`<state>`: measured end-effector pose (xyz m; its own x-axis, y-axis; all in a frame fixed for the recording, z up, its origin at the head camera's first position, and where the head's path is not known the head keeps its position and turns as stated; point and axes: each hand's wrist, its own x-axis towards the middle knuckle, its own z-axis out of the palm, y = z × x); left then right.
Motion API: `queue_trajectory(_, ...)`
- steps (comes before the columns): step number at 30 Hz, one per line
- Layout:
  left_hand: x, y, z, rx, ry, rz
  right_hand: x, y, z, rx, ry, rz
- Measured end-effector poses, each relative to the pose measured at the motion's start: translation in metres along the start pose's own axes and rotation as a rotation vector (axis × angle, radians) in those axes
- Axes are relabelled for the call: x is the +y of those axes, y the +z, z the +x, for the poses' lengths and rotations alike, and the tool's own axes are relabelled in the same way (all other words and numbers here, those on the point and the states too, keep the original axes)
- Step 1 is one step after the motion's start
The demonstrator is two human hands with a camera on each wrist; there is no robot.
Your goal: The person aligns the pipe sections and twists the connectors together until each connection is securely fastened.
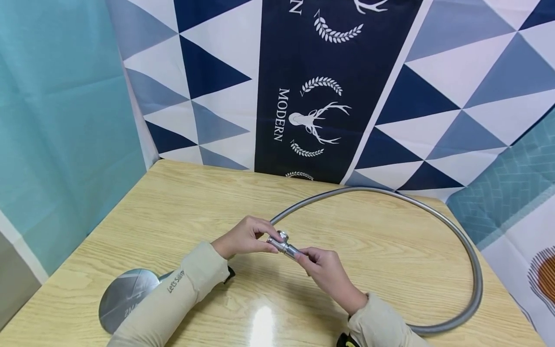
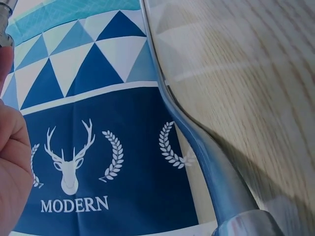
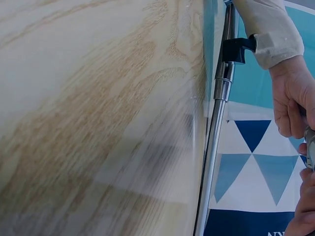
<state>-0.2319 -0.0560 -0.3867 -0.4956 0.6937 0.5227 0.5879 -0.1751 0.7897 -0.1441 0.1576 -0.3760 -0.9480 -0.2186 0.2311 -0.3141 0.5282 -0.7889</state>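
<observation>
A small chrome valve fitting with a round side knob (image 1: 283, 236) is held above the table. My left hand (image 1: 248, 235) pinches its upper end between thumb and fingers. My right hand (image 1: 326, 271) grips the cylindrical metal end (image 1: 292, 251) in line with it; whether the two are fully joined cannot be seen. A grey shower hose (image 1: 466, 250) loops from behind the left hand round to the right forearm, which hides its course there. In the right wrist view, the left hand (image 3: 290, 93) and right hand (image 3: 306, 209) meet at the fitting (image 3: 309, 142).
A round chrome shower head (image 1: 127, 299) lies at the table's left front, partly under the left forearm. Its pipe carries a black bracket (image 3: 235, 50). The wooden table (image 1: 182, 202) meets a patterned curtain (image 1: 299, 58) at the back.
</observation>
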Motion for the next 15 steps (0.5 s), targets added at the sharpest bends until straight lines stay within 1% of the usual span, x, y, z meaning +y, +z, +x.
queue_trajectory(4,0.0017,-0.0014,0.0002,0.01,0.013,0.03,-0.0023,0.0004,0.0002,0.032,0.049,0.029)
queue_trajectory(7,0.0012,-0.0022,0.0,0.015,0.03,0.063,-0.003,0.0013,-0.0002,0.051,0.05,0.026)
queue_trajectory(8,0.0008,-0.0025,-0.0002,0.017,0.036,0.071,-0.0027,0.0019,-0.0004,0.056,0.034,0.026)
queue_trajectory(10,0.0003,-0.0029,-0.0008,0.02,0.041,0.082,-0.0011,0.0034,-0.001,0.071,-0.024,0.013)
queue_trajectory(13,-0.0001,-0.0037,-0.0007,0.021,0.04,0.093,0.0024,0.0062,-0.002,0.107,-0.149,0.008)
queue_trajectory(15,0.0006,-0.0041,0.0003,0.021,0.039,0.091,0.0045,0.0078,-0.0022,0.15,-0.225,0.005)
